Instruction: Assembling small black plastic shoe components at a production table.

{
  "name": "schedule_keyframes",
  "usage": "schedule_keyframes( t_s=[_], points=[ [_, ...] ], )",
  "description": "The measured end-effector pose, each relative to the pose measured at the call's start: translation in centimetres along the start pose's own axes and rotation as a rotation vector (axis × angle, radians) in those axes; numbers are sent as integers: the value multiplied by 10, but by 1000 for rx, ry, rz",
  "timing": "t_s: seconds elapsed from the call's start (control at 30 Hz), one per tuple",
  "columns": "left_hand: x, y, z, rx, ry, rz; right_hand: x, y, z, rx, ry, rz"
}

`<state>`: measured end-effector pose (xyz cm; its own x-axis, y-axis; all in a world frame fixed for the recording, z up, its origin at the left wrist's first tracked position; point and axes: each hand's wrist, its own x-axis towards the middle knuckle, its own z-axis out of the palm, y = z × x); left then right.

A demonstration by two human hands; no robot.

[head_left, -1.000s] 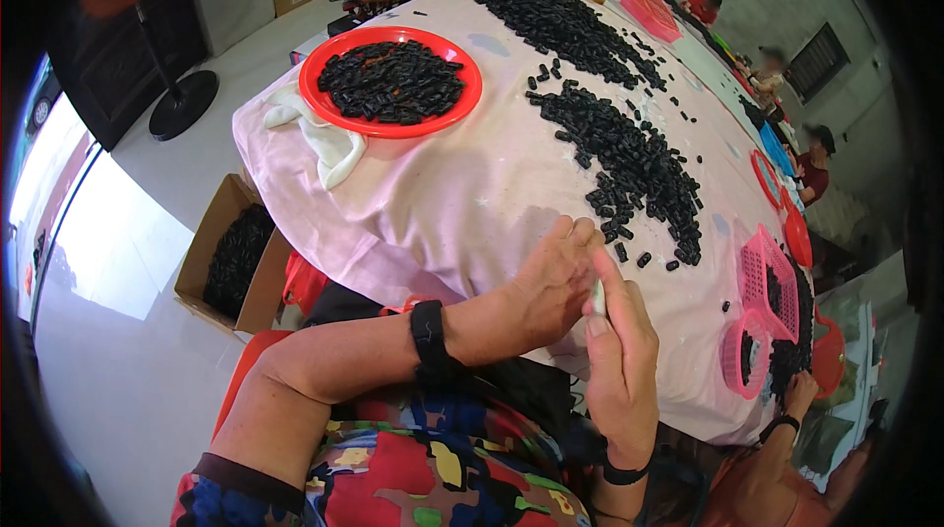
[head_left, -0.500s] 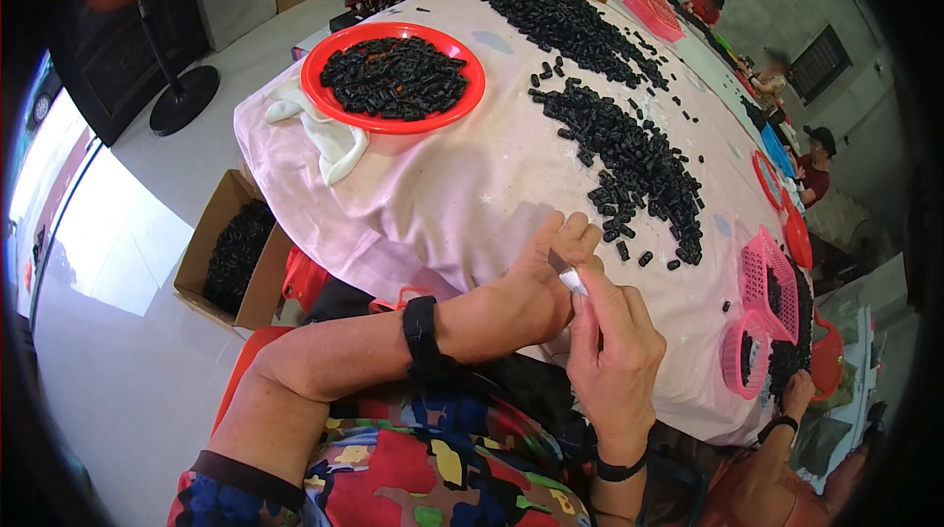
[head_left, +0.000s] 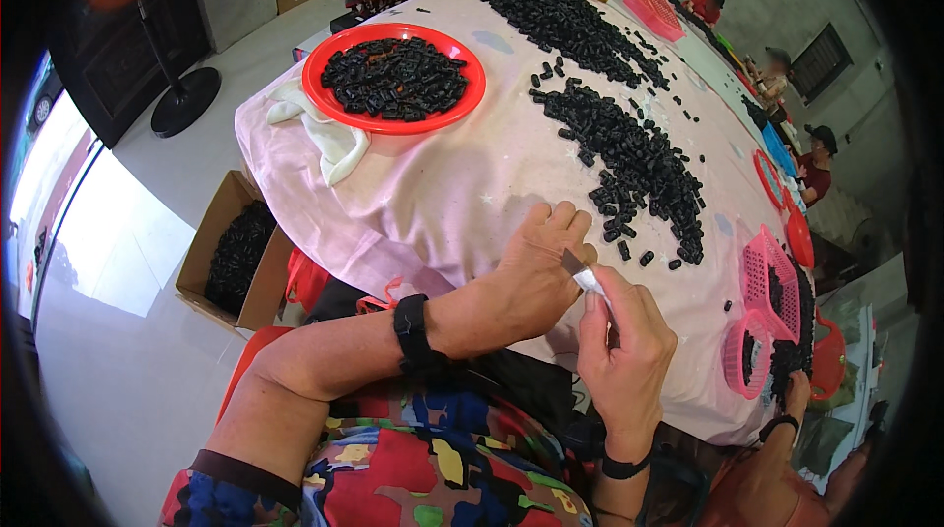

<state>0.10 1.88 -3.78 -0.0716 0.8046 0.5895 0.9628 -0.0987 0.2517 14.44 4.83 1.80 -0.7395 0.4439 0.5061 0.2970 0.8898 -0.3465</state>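
My right hand (head_left: 631, 345) grips a small knife (head_left: 587, 279) by its white-wrapped handle, the short metal blade pointing up and left. Beside the blade is my left hand (head_left: 531, 276), its fingers curled closed with the back of the hand toward me. Whatever those fingers hold is hidden. Both hands are over the near edge of a pale pink tablecloth (head_left: 423, 198). Just beyond them spreads a pile of small black cylindrical pieces (head_left: 639, 158), a few lying loose at its near end.
A red round tray (head_left: 472, 89) of black pieces stands at the left on a white cloth (head_left: 344, 158). Below it, a cardboard box (head_left: 202, 276) holds more. Pink baskets (head_left: 770, 271) and a co-worker's hand (head_left: 798, 389) are at the right. Other people sit along the table.
My left hand has shifted slightly left, and my right hand slightly right and down. The knife blade now shows more plainly between them.
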Motion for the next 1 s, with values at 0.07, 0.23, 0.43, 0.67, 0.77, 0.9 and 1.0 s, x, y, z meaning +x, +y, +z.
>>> schedule_keyframes(
  t_s=[0.07, 0.23, 0.43, 0.67, 0.77, 0.9, 1.0],
  points=[
    [-1, 0, 4, 60, 34, 24, 1, 8, 7, 1, 93, -56],
    [3, -1, -4, -42, -3, -44, -4, -4, 5, 57, 29, -90],
    [-3, 0, -2, -72, 15, -70, 0, 3, 13, -3, 90, -93],
    [1, -4, -8, -39, -86, -85, -3, -4, 4, 40, 54, -108],
    [1, -3, -10, -71, -109, -142, 0, 1, 9, -1, 64, -104],
    [-4, -1, 0, -93, -7, -137, 2, 8, 15, -32, 140, -89],
    [1, -4, -5, -60, -34, -144, 0, 2, 11, 86, 103, -133]
  ],
)
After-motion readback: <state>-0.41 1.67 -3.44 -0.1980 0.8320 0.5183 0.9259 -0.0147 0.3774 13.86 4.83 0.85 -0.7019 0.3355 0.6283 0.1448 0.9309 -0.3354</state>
